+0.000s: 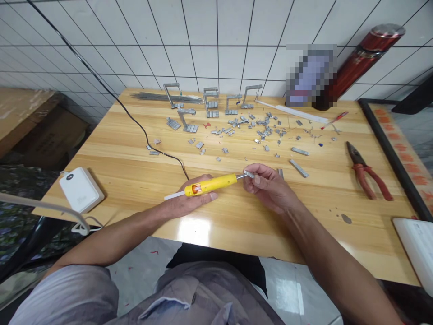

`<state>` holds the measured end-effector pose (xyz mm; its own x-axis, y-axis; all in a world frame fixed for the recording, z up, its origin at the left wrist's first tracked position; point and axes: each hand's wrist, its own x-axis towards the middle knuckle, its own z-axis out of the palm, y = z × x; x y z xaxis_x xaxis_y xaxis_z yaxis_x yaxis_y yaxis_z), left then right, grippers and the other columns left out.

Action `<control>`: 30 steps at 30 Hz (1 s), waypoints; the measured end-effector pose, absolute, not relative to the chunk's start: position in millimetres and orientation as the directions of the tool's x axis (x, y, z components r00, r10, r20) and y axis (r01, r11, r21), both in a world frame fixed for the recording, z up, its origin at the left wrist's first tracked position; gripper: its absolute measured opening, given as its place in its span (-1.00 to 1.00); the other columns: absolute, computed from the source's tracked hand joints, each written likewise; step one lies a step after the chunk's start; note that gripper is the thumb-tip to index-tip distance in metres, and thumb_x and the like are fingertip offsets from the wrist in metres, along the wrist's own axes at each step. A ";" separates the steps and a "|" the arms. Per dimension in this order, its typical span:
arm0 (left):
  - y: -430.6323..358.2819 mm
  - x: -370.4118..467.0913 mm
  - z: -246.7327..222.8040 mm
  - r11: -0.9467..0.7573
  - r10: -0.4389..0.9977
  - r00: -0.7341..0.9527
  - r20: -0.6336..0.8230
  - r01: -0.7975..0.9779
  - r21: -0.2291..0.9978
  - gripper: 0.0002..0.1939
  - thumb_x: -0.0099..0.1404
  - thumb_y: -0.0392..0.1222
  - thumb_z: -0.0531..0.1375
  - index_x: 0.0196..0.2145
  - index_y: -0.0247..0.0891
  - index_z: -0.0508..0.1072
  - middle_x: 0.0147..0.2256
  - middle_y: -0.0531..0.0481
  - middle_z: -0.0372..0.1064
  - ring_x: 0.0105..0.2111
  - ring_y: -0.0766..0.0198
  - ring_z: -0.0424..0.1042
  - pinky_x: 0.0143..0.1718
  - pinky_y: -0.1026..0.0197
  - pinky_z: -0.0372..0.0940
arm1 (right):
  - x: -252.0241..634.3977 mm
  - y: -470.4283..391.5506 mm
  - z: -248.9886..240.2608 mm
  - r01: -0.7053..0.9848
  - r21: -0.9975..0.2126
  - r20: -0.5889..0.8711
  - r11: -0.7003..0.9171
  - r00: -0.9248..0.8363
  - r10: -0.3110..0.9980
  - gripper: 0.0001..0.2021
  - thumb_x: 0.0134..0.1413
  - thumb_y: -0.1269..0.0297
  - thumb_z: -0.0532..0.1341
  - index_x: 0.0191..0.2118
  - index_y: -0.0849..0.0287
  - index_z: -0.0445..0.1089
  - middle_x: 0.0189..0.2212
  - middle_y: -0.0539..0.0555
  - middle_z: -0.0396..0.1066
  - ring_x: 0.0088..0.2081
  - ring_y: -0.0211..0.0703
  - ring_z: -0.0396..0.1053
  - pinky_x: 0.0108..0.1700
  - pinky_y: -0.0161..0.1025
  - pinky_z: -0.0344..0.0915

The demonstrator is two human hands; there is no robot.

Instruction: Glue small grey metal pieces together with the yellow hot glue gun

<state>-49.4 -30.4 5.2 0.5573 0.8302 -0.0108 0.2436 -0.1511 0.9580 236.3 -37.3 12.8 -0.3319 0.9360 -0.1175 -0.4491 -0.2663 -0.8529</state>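
My left hand (189,201) is closed around a yellow hot glue gun (216,183), with a white glue stick (174,195) poking out of its rear. The gun's metal tip points right and meets a small grey piece (249,174). Thumb and fingers of my right hand (265,184) pinch that piece. Beyond the hands, small grey pieces (265,131) lie scattered on the wooden table (135,158). Several grey frame-like structures stand near the wall, one of them a bent frame (186,121) at the front. Two grey strips, one a longer strip (298,168), lie right of my right hand.
Red-handled pliers (367,174) lie at the right, below a red pen (334,120). A red flask (361,67) leans at the back right. A white power bank (81,189) sits at the left edge. A black cable (135,118) crosses the table.
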 end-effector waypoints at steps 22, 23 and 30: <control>-30.7 -50.8 5.6 -0.148 0.847 0.532 -0.021 0.274 0.950 -0.63 0.48 0.17 0.36 -0.21 -0.17 0.43 -0.26 0.02 0.39 -0.26 0.21 0.39 -0.19 0.14 0.34 | 235.3 -37.9 13.0 -0.430 -0.868 -0.111 -0.247 -0.318 0.942 -0.57 -0.07 -0.07 0.71 -0.18 0.02 0.67 -0.50 -0.10 0.40 -0.45 -0.26 0.18 -0.33 -0.21 0.10; -30.7 -50.4 6.0 -0.147 0.845 0.535 -0.025 0.277 0.949 -0.63 0.48 0.17 0.36 -0.21 -0.17 0.42 -0.25 0.02 0.40 -0.25 0.21 0.39 -0.19 0.14 0.34 | 235.4 -37.8 13.2 -0.424 -0.873 -0.107 -0.242 -0.319 0.942 -0.56 -0.06 -0.09 0.71 -0.17 0.02 0.67 -0.50 -0.10 0.40 -0.45 -0.25 0.18 -0.33 -0.20 0.10; -30.0 -50.1 11.1 -0.125 0.825 0.561 -0.061 0.287 0.950 -0.61 0.48 0.20 0.35 -0.22 -0.17 0.41 -0.31 0.06 0.32 -0.33 0.25 0.30 -0.28 0.16 0.25 | 235.4 -37.9 13.5 -0.413 -0.878 -0.113 -0.241 -0.310 0.944 -0.58 -0.07 -0.09 0.71 -0.19 0.01 0.69 -0.49 -0.09 0.41 -0.44 -0.26 0.20 -0.32 -0.21 0.15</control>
